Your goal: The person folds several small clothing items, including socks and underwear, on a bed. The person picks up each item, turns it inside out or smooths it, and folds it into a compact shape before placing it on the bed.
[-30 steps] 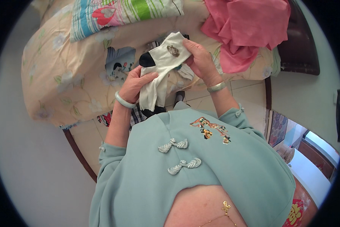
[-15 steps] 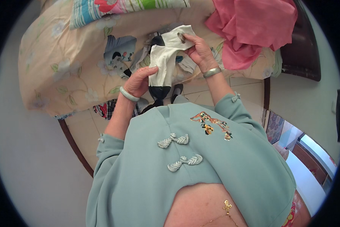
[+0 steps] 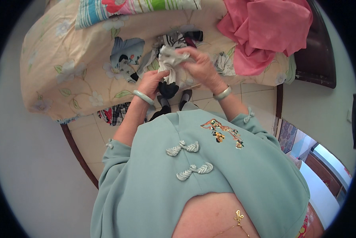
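Socks (image 3: pixel 167 60), half-bundled, sit pinched in left hand (image 3: pixel 149 83), right hand (image 3: pixel 201 66) too blurred to tell, clothes (image 3: pixel 174 40) at twelve o'clock still loose

No text, label, brand, number or sign can be read on anything in the head view.

A peach floral bedsheet (image 3: pixel 81 85), printed with pale flowers and green leaves, is spread across the upper part of the frame. A striped pillow (image 3: pixel 136 8) in blue, white, pink and green is cut off by the top edge. At upper right, a crumpled pink cloth (image 3: pixel 267 37) is seen next to a dark brown headboard (image 3: pixel 316 65). Below the sheet's edge, left of centre, red and plaid fabric (image 3: pixel 118 114) is shown against the tiled floor (image 3: pixel 85 137).
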`<state>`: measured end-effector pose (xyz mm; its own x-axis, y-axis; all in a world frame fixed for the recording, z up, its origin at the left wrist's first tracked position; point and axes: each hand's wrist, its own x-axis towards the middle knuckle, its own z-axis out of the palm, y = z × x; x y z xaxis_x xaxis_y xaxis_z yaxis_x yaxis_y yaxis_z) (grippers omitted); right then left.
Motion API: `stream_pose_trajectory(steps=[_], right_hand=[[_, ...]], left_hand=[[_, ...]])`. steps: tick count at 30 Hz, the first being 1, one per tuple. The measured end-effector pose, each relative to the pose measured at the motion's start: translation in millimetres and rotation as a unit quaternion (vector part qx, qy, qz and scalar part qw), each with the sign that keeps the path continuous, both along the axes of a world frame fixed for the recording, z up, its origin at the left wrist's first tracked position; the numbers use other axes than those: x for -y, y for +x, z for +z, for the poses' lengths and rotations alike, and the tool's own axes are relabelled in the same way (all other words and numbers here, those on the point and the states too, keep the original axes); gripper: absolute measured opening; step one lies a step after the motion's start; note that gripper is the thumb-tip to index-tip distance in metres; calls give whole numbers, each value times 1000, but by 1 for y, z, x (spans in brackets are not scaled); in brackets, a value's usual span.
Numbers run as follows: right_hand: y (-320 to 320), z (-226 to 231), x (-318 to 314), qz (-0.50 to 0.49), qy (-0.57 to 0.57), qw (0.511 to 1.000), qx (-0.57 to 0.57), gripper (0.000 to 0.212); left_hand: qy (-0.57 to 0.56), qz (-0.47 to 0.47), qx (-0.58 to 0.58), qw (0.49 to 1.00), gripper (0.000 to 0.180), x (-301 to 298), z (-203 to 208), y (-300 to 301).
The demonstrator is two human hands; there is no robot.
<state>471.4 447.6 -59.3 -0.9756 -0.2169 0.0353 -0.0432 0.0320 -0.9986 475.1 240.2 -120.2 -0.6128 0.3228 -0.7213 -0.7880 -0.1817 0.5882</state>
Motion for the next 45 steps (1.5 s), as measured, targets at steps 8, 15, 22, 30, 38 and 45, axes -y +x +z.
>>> stream_pose_trajectory(steps=[8, 15, 22, 30, 38, 45], right_hand=[[41, -8, 29, 6, 81, 990, -112, 32], [26, -13, 2, -79, -117, 981, 130, 18], [-8, -43, -48, -131, -335, 893, 269, 22], [-16, -55, -45, -117, -367, 873, 300, 22], [-20, -66, -42, -97, -271, 917, 277, 23], [32, -29, 22, 20, 54, 997, -45, 28]], left_hand=[[3, 64, -69, 996, 21, -6, 10, 3], [51, 15, -5, 999, 19, 19, -15, 5], [51, -51, -45, 996, 26, 23, -2, 5], [158, 26, 12, 987, 35, 3, 8, 0], [62, -20, 54, 996, 25, -14, 0, 5], [23, 124, 6, 992, 23, -12, -47, 0]])
